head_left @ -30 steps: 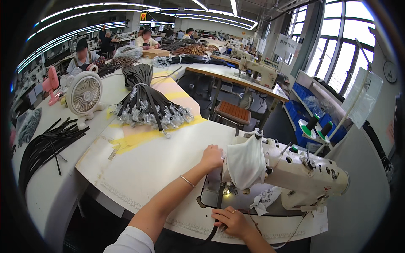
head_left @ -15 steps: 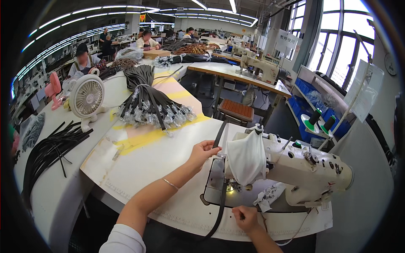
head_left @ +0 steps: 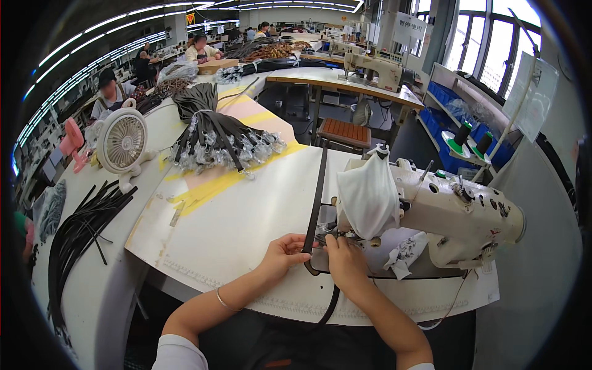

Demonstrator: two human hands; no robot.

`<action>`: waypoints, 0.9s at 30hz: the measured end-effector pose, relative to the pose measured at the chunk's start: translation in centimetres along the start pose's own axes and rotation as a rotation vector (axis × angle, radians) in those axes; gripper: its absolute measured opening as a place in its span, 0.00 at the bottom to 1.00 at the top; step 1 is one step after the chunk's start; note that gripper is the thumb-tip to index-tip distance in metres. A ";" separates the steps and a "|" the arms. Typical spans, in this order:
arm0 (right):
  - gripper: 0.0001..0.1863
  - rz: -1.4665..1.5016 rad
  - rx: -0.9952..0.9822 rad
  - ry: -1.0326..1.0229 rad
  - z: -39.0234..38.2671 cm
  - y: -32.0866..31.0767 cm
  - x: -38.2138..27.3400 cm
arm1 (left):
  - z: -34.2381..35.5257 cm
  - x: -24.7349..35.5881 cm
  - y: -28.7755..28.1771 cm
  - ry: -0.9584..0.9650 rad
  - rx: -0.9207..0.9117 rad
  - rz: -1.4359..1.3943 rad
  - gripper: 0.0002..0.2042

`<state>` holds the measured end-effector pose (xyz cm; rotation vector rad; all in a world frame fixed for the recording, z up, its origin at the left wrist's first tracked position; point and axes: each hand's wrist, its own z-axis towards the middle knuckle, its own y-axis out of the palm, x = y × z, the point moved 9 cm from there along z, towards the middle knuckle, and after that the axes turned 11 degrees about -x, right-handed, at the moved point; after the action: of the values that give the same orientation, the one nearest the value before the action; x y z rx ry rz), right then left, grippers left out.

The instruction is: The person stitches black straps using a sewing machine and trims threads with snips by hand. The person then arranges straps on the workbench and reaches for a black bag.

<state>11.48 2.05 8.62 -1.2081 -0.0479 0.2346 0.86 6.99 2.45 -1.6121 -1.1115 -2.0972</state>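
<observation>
A long black strap [head_left: 318, 188] lies across the white table left of the sewing machine [head_left: 459, 203]. Its near part runs to my left hand [head_left: 285, 254], whose thumb and fingers pinch it beside the machine's bed. My right hand [head_left: 348, 264] is close by on the right, just in front of the presser area, with fingertips pressed together; what they hold is hidden. Below the right hand, another stretch of black strap [head_left: 333, 305] hangs over the table's front edge. A white cloth [head_left: 369, 200] covers the machine head and hides part of the needle area.
Beyond lies a tied bundle of dark straps [head_left: 206, 132] with clear-wrapped ends. Loose black straps [head_left: 80, 231] and a white fan [head_left: 123, 142] are at the left. A crumpled white scrap [head_left: 406, 254] rests on the machine bed. Green-based thread cones [head_left: 459, 140] stand at the right.
My left hand has come nearer along the strap, down beside the machine bed. The right hand has moved up and left from the table's front edge to the needle area. The view has shifted slightly.
</observation>
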 end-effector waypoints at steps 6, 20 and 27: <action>0.18 0.359 -0.047 -0.119 -3.0 -1.7 1.2 | -0.2 -0.1 -0.2 0.015 0.013 0.005 0.18; 0.10 0.326 -0.129 -0.445 -6.3 -1.6 -0.4 | -0.2 0.6 -0.5 0.052 0.032 0.023 0.18; 0.10 0.332 -0.083 -0.435 -6.3 -2.3 -0.8 | -1.4 10.6 -4.1 0.170 0.069 0.389 0.20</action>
<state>12.10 -4.71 8.60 -1.2257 -0.2381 0.7913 -6.35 11.23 10.34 -1.4486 -0.7368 -1.8764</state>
